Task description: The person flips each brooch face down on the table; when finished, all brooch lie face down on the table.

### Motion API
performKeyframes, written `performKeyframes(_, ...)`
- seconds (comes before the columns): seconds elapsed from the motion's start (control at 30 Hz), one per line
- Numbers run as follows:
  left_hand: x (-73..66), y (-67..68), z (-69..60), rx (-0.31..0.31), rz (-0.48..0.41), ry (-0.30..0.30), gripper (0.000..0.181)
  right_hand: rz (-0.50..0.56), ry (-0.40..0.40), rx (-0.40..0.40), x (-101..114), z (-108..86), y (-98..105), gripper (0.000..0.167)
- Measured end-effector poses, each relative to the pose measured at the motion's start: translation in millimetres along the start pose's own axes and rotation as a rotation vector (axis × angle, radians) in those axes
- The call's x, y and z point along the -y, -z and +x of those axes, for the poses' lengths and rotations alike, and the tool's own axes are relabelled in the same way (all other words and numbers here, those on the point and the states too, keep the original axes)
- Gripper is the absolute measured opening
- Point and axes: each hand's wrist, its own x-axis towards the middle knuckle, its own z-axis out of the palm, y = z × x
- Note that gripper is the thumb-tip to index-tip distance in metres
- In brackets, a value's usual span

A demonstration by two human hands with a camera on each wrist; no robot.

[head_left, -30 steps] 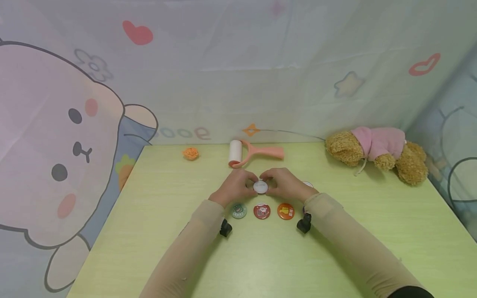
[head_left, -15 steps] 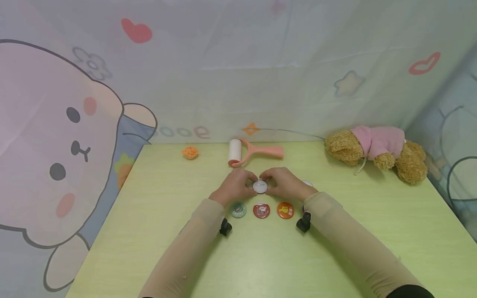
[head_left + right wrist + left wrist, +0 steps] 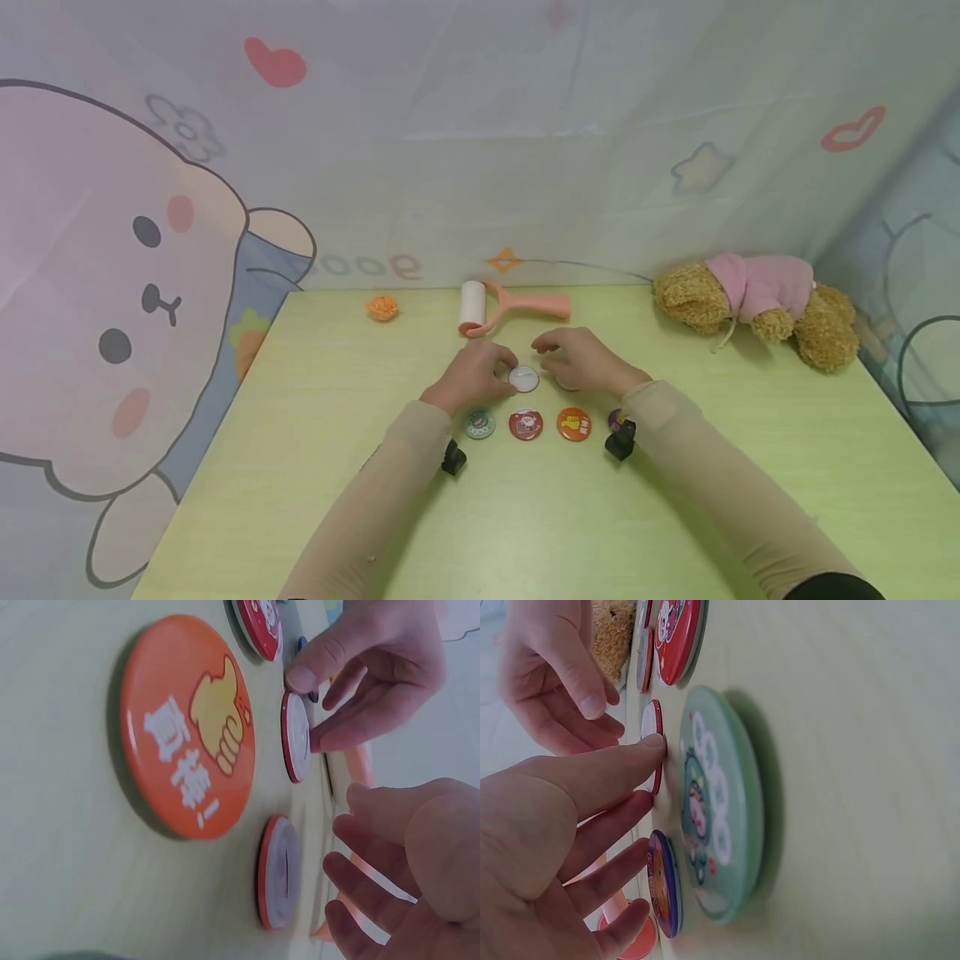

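A round button badge (image 3: 523,379) with a red rim lies white back up on the table. My left hand (image 3: 474,375) pinches its edge between thumb and fingers, plain in the left wrist view. My right hand (image 3: 585,363) hovers just right of it, fingers relaxed and holding nothing. Below the right palm is another white-backed badge (image 3: 279,871), apart from the fingers. In front runs a row of badges: green (image 3: 480,423), red (image 3: 527,424), orange with a thumbs-up (image 3: 574,424), and a purple one (image 3: 617,419) partly hidden by the wrist camera. A purple-rimmed badge (image 3: 662,885) sits beneath the left fingers.
Behind the hands lies a pink-handled lint roller (image 3: 517,308). An orange crumpled-looking ball (image 3: 383,308) rests at the back left of the table (image 3: 322,467). At the back right lies a teddy bear (image 3: 757,304) in a pink top, against the printed cloth.
The right hand has let go of the white-backed badge and moved slightly right and up, its fingers spreading. The left hand stays in place on the badge.
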Motion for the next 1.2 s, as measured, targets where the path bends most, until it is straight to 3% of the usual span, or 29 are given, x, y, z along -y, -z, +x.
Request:
performKeyframes(0.4, -1.8, -0.5, -0.3, -0.003, 0.037, 0.022, 0.034, 0.024, -0.023, -0.04, -11.2, -12.8, 14.4, 0.034)
performKeyframes(0.8, -1.3, -0.8, 0.7, -0.015, 0.012, 0.027, 0.03, 0.028, -0.03, -0.041, -15.8, -15.6, 17.8, 0.035)
performKeyframes(1.2, -1.5, 12.7, -4.8, -0.01, -0.025, 0.049, 0.041, 0.066, -0.019, -0.028, -7.9, -7.6, 11.1, 0.034)
